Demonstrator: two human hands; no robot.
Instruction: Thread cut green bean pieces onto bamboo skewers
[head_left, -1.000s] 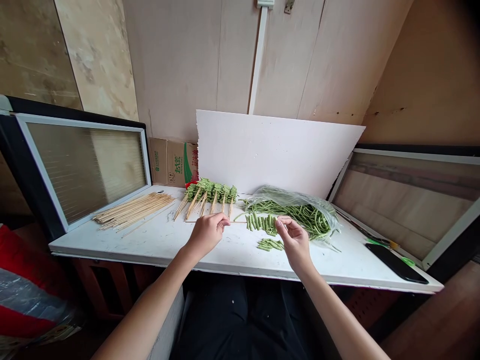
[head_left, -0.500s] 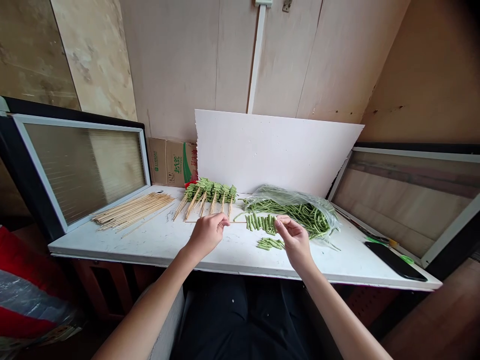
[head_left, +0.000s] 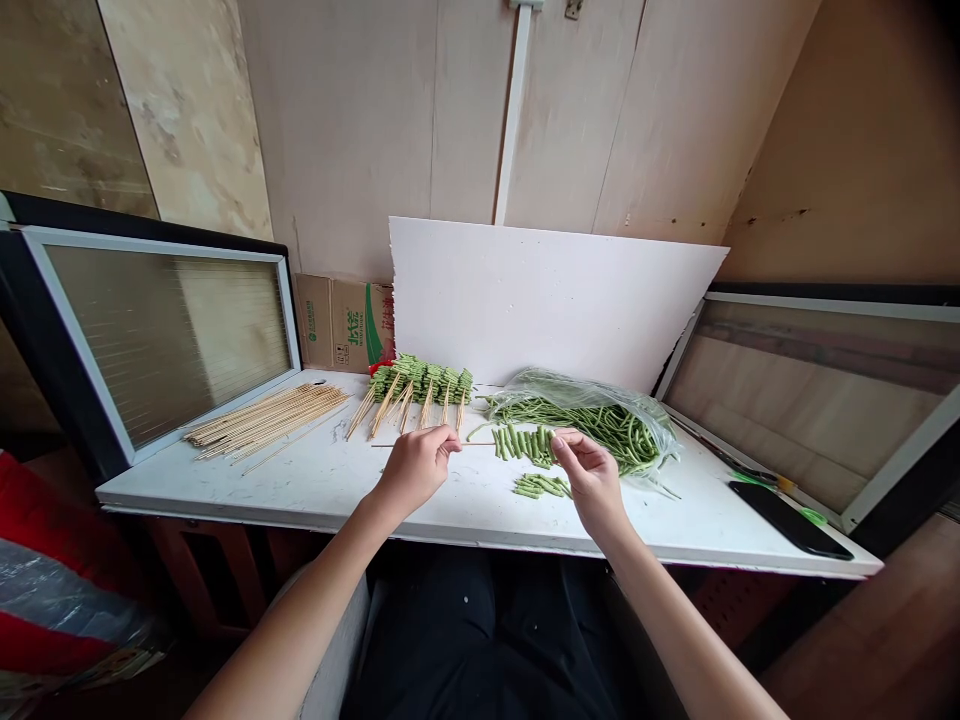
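Left hand [head_left: 418, 465]: closed, fingertips together on thin stick [head_left: 475, 444], bare end out to left. Right hand [head_left: 592, 482]: narrow pinch at right end of bean row [head_left: 517, 442], on same stick, between hands. Apparently done: filled skewers [head_left: 435, 383], stacked behind left hand. Remaining: loose pieces [head_left: 538, 487] beside right hand; whole beans [head_left: 628, 440] in clear bag [head_left: 555, 381]; bare sticks [head_left: 270, 415], far left. Surface: white table [head_left: 300, 492], marked; phone [head_left: 787, 518] at right. Room: white board [head_left: 555, 300] upright before panelled wall [head_left: 352, 120]; carton [head_left: 315, 325]; framed panels [head_left: 172, 335] both sides.
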